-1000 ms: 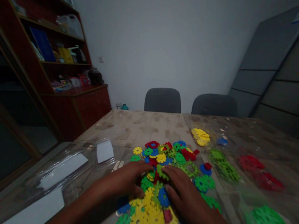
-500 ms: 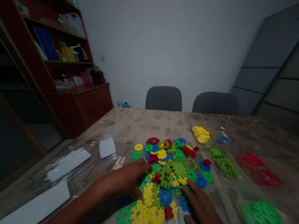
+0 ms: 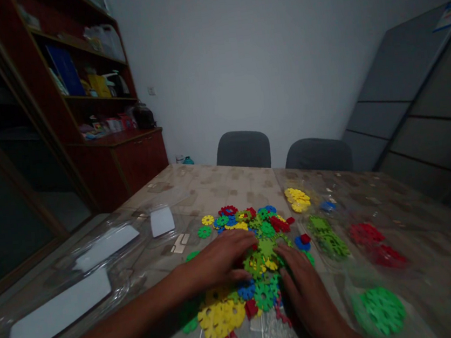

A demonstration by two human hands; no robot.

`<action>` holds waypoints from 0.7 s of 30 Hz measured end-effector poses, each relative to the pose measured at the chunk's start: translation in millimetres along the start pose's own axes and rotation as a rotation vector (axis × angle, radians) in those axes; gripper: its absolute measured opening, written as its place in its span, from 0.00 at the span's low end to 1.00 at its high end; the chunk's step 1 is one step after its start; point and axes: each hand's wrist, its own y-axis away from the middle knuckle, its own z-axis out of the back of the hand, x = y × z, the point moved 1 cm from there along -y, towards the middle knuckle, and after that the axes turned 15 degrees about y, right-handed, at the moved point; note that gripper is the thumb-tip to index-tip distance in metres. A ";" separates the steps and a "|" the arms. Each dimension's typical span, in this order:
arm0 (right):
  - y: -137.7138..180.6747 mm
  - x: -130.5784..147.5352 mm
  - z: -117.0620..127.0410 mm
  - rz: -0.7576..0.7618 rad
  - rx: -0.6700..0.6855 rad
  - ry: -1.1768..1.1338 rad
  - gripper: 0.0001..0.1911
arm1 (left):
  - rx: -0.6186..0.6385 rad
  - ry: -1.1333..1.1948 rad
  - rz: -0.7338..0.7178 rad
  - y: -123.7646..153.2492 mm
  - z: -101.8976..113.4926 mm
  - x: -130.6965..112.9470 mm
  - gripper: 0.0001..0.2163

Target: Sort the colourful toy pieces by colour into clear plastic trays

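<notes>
A heap of flat plastic gear-shaped pieces (image 3: 256,266) in yellow, green, blue and red lies on the table (image 3: 220,191) in front of me. My left hand (image 3: 223,256) rests palm down on the heap's left side, fingers stretched toward the middle. My right hand (image 3: 306,290) lies flat on the heap's right side, fingers spread and pointing forward. Neither hand grips a piece. A large yellow cluster (image 3: 220,319) sits below my left hand.
Sorted piles lie to the right: yellow (image 3: 298,198), green (image 3: 326,236), red (image 3: 375,244) and large green gears (image 3: 380,311). Clear plastic packaging with white cards (image 3: 58,310) covers the left side. Two grey chairs (image 3: 243,149) stand behind the table; a wooden cabinet (image 3: 122,159) is at left.
My left hand has slid right and forward over the heap. My right hand drew back toward me, then came forward again onto the pieces. The pieces have shifted about.
</notes>
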 end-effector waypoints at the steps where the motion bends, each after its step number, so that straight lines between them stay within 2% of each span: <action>1: -4.6 1.9 -3.3 0.005 0.018 0.034 0.22 | 0.005 -0.017 -0.003 -1.8 -1.7 -0.1 0.27; 5: -23.1 8.2 -11.0 -0.024 0.114 0.166 0.22 | 0.000 -0.055 0.021 0.5 1.0 4.9 0.18; 12: -32.7 11.4 -6.8 -0.011 0.159 0.160 0.20 | -0.133 -0.040 0.025 17.0 14.4 16.9 0.21; 16: -34.6 12.0 -3.9 -0.031 0.163 0.115 0.18 | -0.124 0.017 0.023 31.5 5.9 15.3 0.20; 21: -35.0 13.2 -1.1 -0.045 0.170 0.088 0.14 | -0.086 0.025 0.102 48.4 -3.3 18.5 0.23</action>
